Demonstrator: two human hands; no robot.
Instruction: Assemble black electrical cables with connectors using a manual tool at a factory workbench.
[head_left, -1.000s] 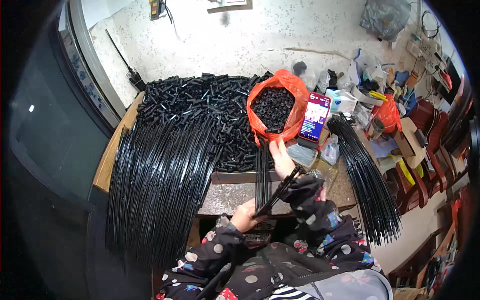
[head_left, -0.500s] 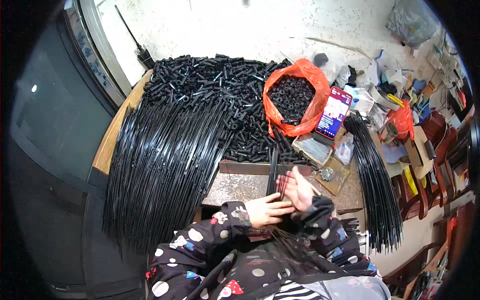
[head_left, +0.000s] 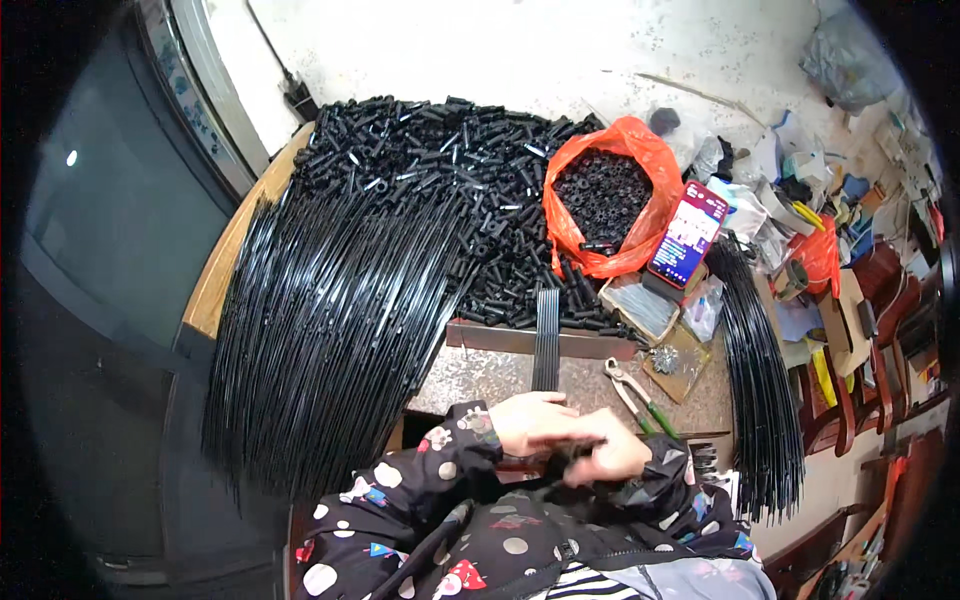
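Hands: the right hand and left hand overlapping by the near end of a row of black rods.
The right hand is showing blurred, so whether it is pinching anything cannot be told; the left hand is holding its fingers extended behind it—its grip also hidden. Green-handled pliers are lying to the right on the speckled tabletop. The rods are lying side by side, crossing over a metal strip. Farther off, black tubular parts are forming a heap, with a red plastic bag standing at its right—a phone beside it.
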